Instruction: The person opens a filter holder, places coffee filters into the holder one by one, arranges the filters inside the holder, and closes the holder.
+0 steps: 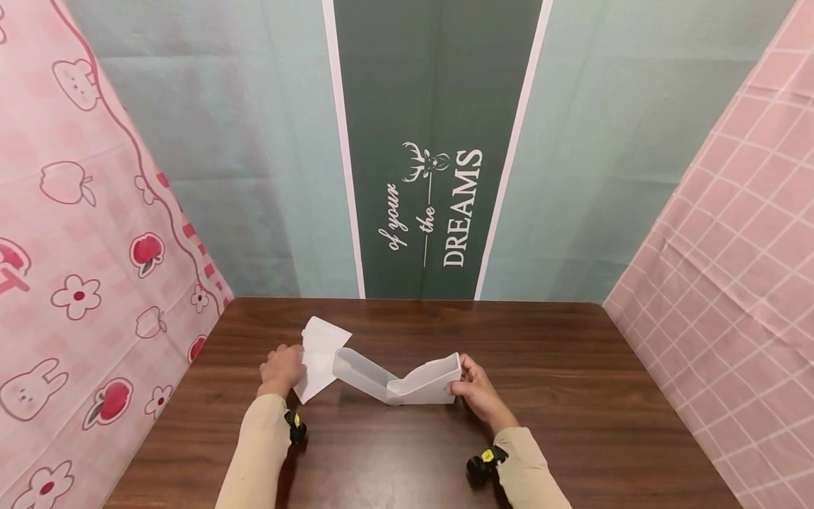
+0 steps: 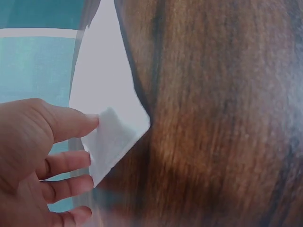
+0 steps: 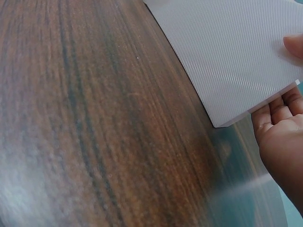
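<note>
Fingers on my left hand pinch that white sheet; my right hand grips the ribbed plastic box, long side running left toward it.

A person in pale sleeves holds a white flap with the left hand and the end of a white boxy piece with the right hand at a dark wooden table. A translucent panel slants between the two. Behind, a green band of cloth carries sideways lettering, including "DREAMS"; pink cloth lines either side.
</note>
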A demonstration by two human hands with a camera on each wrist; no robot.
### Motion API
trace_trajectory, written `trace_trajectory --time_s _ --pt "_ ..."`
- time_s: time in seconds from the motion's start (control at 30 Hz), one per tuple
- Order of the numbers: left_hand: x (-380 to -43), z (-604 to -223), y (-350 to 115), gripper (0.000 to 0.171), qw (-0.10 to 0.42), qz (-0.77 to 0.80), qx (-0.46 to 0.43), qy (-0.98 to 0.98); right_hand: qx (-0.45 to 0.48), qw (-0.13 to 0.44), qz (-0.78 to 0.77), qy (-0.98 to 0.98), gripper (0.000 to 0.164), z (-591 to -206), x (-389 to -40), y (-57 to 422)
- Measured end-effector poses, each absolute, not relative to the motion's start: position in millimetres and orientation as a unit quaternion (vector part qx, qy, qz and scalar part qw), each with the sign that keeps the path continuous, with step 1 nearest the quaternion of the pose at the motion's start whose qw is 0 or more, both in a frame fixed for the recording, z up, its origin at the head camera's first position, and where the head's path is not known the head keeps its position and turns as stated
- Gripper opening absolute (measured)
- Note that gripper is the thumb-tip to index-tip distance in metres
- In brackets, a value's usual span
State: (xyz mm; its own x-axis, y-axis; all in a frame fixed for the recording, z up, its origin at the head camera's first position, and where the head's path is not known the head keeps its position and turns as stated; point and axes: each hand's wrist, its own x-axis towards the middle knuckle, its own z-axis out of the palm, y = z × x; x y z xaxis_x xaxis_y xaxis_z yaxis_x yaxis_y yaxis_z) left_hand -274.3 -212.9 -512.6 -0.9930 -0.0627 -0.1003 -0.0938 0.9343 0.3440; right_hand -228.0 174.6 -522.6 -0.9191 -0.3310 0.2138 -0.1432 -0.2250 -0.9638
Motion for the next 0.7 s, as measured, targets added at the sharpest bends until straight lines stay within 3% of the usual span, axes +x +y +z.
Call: trace_trajectory --time_s 0.7 --pt "-270.7 -507.4 -217.0 0.022 0.060 0.178 -0.055 0.981 -0.178 0.059 -0.773 0.606 0.040 -547.0 -239.4 178.5"
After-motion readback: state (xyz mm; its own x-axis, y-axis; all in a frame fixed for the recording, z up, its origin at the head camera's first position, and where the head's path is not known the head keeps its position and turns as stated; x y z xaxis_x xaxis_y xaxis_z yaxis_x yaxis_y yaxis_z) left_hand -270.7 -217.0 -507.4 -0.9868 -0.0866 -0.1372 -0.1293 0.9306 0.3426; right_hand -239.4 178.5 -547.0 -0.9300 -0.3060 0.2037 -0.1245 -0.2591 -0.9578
